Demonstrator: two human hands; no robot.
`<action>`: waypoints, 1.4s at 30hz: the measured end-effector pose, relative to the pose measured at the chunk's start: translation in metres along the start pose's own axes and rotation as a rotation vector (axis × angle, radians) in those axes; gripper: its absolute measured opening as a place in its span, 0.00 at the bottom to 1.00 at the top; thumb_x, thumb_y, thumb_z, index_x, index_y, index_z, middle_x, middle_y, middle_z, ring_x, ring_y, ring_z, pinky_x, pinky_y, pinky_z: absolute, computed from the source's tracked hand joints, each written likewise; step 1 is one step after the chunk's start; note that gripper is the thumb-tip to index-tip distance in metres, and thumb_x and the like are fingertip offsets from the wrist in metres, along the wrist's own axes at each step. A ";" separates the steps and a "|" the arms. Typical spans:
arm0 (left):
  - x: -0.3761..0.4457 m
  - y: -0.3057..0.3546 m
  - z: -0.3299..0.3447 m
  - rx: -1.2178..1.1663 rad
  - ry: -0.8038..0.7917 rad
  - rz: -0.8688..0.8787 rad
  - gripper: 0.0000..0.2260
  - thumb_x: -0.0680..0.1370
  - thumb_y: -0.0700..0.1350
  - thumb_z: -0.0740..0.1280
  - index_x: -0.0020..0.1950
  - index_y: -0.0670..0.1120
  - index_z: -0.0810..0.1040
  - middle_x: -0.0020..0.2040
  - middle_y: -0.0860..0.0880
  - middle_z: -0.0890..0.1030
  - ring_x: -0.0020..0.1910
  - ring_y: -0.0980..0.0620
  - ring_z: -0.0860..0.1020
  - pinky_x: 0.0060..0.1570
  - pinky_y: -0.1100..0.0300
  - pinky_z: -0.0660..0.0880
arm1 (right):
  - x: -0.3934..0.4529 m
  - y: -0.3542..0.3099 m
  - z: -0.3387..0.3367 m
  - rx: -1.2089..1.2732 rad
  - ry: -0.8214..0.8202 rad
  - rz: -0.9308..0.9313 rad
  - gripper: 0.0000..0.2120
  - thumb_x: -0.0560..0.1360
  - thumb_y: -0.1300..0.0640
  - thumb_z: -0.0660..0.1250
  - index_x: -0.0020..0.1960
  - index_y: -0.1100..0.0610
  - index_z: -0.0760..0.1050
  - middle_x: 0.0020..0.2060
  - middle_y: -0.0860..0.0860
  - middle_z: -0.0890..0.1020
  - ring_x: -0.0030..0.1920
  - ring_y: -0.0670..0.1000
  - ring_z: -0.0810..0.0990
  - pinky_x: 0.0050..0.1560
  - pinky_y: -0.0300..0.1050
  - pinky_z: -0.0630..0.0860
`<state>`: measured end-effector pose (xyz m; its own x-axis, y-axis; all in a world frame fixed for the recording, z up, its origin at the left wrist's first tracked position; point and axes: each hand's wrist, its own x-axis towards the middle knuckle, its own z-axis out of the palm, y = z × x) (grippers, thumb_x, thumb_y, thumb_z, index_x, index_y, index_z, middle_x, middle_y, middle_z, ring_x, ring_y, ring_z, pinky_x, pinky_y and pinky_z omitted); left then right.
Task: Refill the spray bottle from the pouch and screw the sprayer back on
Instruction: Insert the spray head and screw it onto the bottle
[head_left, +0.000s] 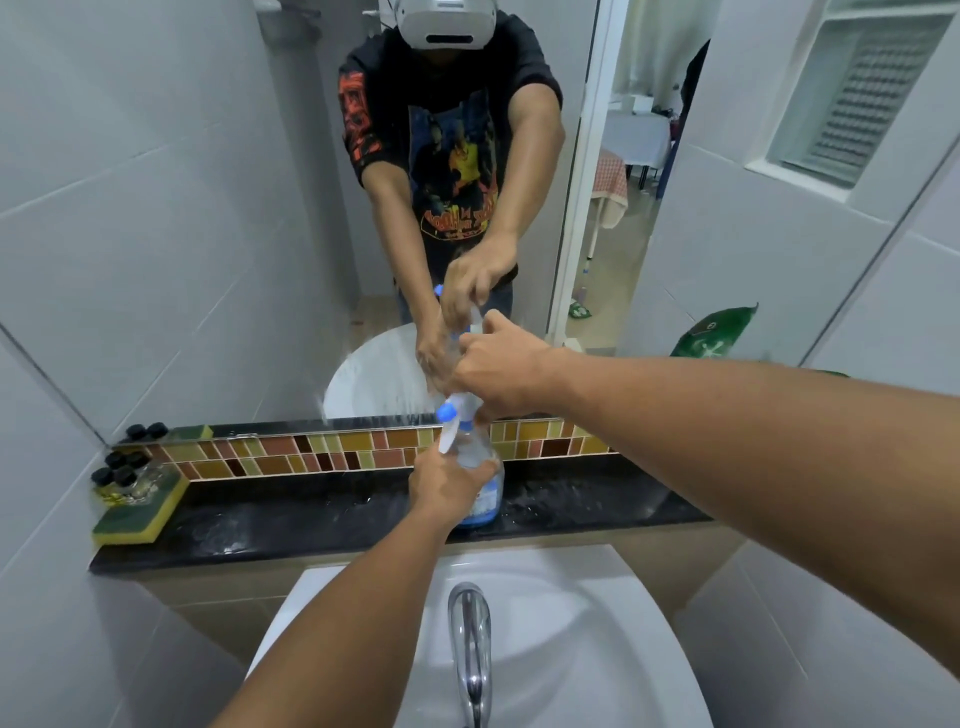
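Clear plastic spray bottle (480, 467) stands on the black desk (311, 519) behind the sink (571, 623), my left hand (447, 486) clamped round its body, my right hand (498, 366) closed on the sprayer (451, 421) at the neck. I judge I'm seating or turning the head: best to keep the bottle upright and pinned, threads square. Room is tight, with the mirror (208, 208) just behind, the desk's front edge and the tap (470, 639) near; the green pouch (717, 332) leans well apart at right
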<state>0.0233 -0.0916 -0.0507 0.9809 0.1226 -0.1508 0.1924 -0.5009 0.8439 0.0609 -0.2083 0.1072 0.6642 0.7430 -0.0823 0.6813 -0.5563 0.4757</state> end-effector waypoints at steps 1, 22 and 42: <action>0.000 0.001 0.000 0.038 0.003 0.004 0.21 0.71 0.57 0.79 0.60 0.53 0.77 0.54 0.50 0.80 0.49 0.48 0.79 0.42 0.57 0.74 | 0.002 -0.001 0.001 0.005 -0.009 0.024 0.20 0.74 0.40 0.73 0.61 0.50 0.81 0.44 0.47 0.74 0.47 0.50 0.68 0.49 0.55 0.62; -0.001 0.000 -0.001 0.046 -0.025 0.073 0.20 0.72 0.57 0.78 0.57 0.54 0.74 0.55 0.51 0.82 0.53 0.47 0.80 0.52 0.54 0.76 | 0.008 -0.031 -0.008 0.667 -0.313 0.801 0.47 0.72 0.20 0.40 0.65 0.53 0.77 0.56 0.56 0.83 0.56 0.60 0.80 0.58 0.62 0.69; 0.003 -0.004 0.001 0.028 -0.017 0.092 0.21 0.72 0.57 0.78 0.61 0.55 0.76 0.56 0.51 0.83 0.53 0.48 0.80 0.53 0.52 0.79 | 0.008 0.033 -0.028 -0.334 0.012 -0.527 0.25 0.72 0.43 0.78 0.67 0.38 0.78 0.82 0.52 0.60 0.78 0.61 0.60 0.70 0.66 0.65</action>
<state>0.0254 -0.0901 -0.0554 0.9948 0.0603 -0.0821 0.1017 -0.5332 0.8399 0.0796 -0.2102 0.1466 0.2597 0.8914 -0.3715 0.7825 0.0312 0.6218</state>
